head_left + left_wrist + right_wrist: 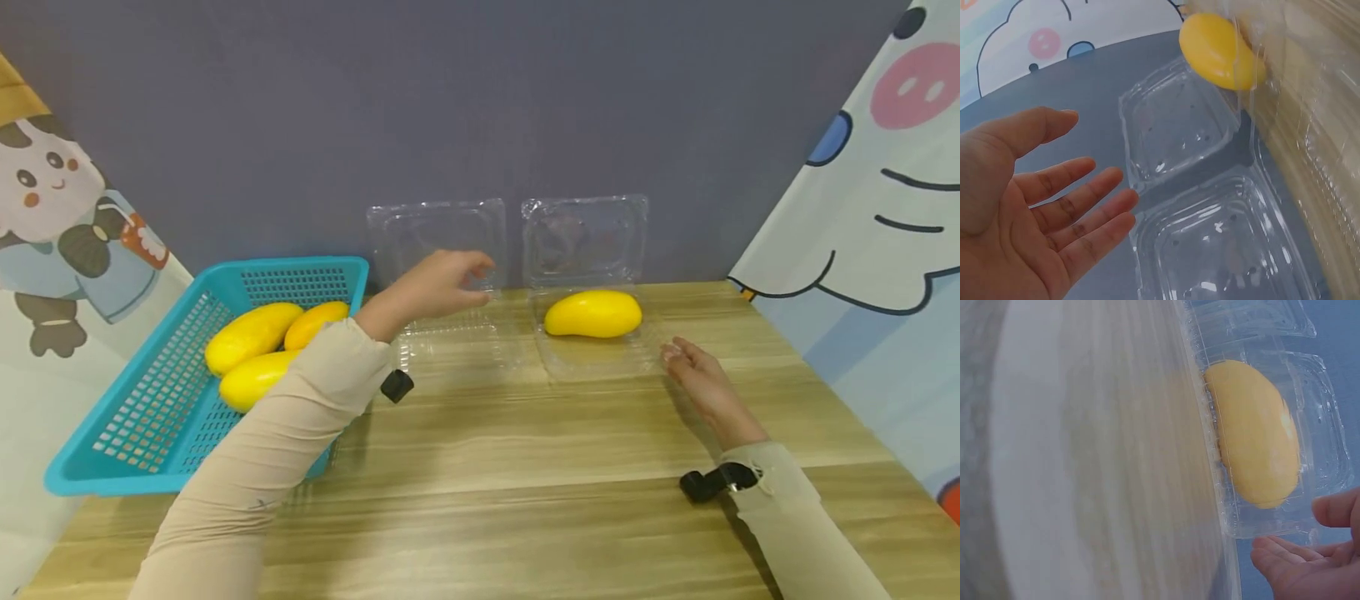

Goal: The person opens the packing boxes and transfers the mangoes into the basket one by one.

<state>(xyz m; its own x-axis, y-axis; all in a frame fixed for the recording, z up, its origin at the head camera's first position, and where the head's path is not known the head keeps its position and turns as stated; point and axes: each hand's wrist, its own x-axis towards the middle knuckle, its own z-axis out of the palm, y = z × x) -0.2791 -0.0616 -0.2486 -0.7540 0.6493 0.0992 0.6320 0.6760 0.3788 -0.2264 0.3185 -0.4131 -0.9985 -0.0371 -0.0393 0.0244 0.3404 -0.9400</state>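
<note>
A yellow mango (592,314) lies on its side in the base of the right clear plastic box (585,362), whose lid (585,237) stands raised against the grey backdrop. To the left stands a second clear box (465,350), its lid also up and its base holding nothing. My left hand (446,283) hovers over this box with fingers spread and thumb apart, as the left wrist view also shows. Beside the right box's right edge is my right hand (701,379), fingers loosely bent, thumb (1335,507) apart from them, nothing in its grasp.
A blue-green plastic basket (112,486) at the left holds three more mangoes (253,337), partly hidden by my left sleeve (300,408). Behind the boxes rises the grey backdrop (450,100). Printed cartoon cloths flank the wood-grain table (480,517).
</note>
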